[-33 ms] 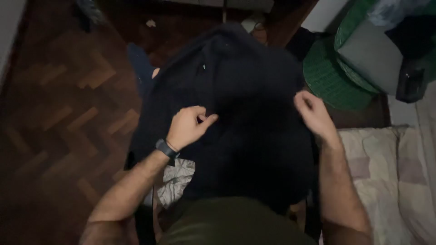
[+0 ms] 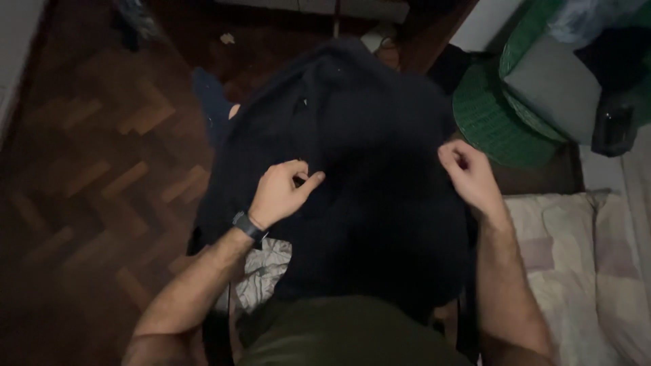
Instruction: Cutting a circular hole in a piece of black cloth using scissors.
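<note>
A large dark navy garment (image 2: 366, 169) hangs spread out in front of me and fills the middle of the view. My left hand (image 2: 281, 191), with a black watch on its wrist, pinches a fold of the fabric near the garment's centre. The right edge of the cloth is gripped at about the same height by my right hand (image 2: 466, 175), fingers closed. Most of what lies beneath the garment is hidden by it. An olive green cloth (image 2: 352, 335) shows just below its lower edge.
A crumpled white cloth (image 2: 266, 271) lies under my left forearm. A green woven basket (image 2: 498, 118) with a grey cushion (image 2: 549, 81) stands at the upper right. Pale patterned bedding (image 2: 583, 264) lies at the right. Dark herringbone wood floor (image 2: 88, 176) covers the left.
</note>
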